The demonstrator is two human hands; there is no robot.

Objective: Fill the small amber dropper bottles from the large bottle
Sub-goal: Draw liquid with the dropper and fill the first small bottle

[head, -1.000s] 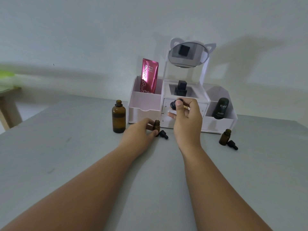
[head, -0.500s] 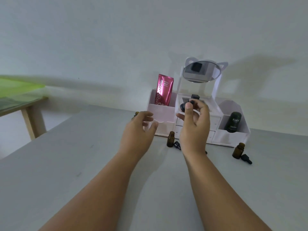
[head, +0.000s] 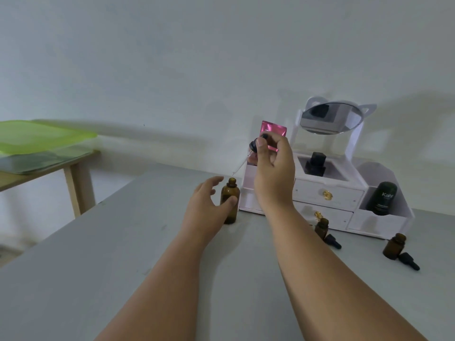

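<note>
Grey table (head: 98, 254), white vanity organizer (head: 327, 193) at its back.
Your left hand (head: 206, 205) curls loosely around the uncapped large amber bottle (head: 230, 201), thumb touching; your right hand (head: 273, 168) pinches a black dropper (head: 254, 146) above it; two small amber dropper bottles (head: 322, 228) (head: 394, 247) stand near the organizer.

"Kahf" on dark bottle (head: 381, 198)

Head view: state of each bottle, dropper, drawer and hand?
Large amber glass bottle: upright, uncapped.
Left hand: open, thumb at the bottle.
Right hand: pinching black-capped glass dropper, raised.
Two small amber dropper bottles: upright, uncapped.
Two black dropper caps: lying on table.
White organizer drawers: closed.
</note>
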